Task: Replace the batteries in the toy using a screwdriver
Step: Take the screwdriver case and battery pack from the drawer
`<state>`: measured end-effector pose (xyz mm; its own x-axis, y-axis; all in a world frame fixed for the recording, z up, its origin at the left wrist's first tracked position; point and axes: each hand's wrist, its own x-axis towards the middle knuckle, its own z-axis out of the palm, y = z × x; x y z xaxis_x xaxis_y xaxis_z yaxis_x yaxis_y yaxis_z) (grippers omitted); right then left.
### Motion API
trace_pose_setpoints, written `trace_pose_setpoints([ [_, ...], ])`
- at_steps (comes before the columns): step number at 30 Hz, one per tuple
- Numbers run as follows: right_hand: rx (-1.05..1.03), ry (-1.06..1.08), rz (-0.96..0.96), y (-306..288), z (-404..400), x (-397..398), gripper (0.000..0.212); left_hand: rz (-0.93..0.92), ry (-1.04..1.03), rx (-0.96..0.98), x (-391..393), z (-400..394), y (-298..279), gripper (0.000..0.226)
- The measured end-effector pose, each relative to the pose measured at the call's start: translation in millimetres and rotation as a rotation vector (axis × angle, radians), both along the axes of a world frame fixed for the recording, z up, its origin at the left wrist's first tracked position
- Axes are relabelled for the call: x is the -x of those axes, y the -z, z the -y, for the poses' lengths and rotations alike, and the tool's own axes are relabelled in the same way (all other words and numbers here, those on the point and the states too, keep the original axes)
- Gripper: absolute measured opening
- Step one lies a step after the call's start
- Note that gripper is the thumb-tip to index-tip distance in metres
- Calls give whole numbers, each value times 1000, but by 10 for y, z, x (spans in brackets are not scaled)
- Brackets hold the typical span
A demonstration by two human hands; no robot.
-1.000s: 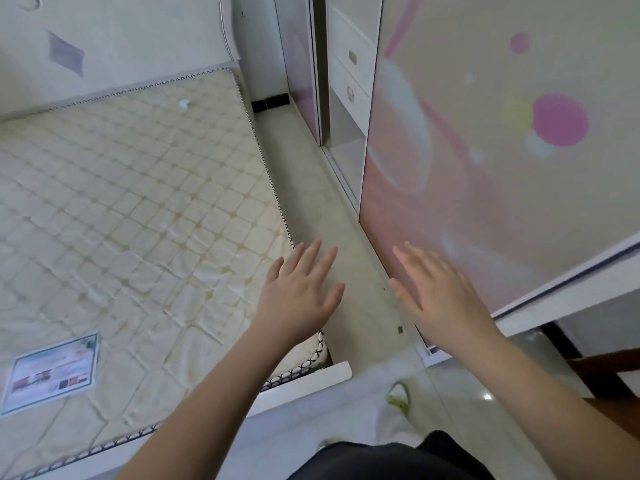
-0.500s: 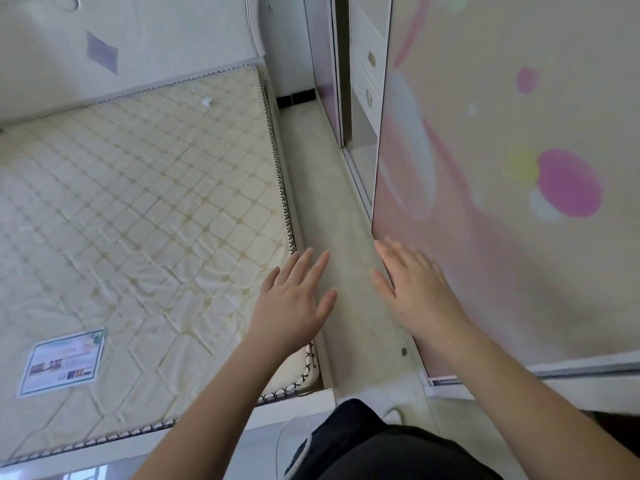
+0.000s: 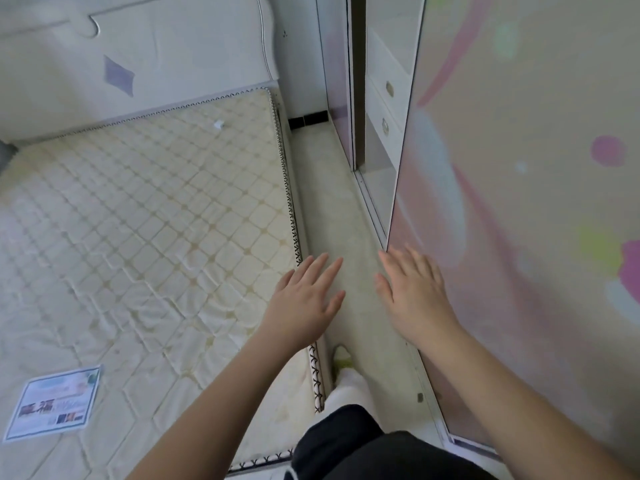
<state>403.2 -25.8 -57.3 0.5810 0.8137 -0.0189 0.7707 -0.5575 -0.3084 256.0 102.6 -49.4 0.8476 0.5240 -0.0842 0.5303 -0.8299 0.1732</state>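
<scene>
Label (image 3: pixel 53 403) at lower left on the bare mattress (image 3: pixel 145 220); left hand (image 3: pixel 304 299) at centre, fingers spread, holding nothing, over the mattress edge; floor (image 3: pixel 346 209) strip; right hand (image 3: pixel 414 296) flat, empty, beside the wardrobe door (image 3: pixel 519 202) at right; toy and screwdriver nowhere in frame.

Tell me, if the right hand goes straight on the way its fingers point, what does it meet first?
Probably the edge of the wardrobe door: the right hand points up the aisle, fingertips already beside that edge. Depth is unclear; it might pass along the floor instead.
</scene>
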Motion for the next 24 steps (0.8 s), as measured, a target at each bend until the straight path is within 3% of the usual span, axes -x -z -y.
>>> trace_pose_setpoints([
  [7,78,-77,13,91,-1203,-493,85,62,112,72,-370,-1335,100,73],
  [13,103,-114,41,-12,-2001,-846,81,58,118,120,-624,-2253,161,76],
  [24,145,-140,84,1,-3178,-1835,76,63,102,65,-1605,-3338,223,71],
])
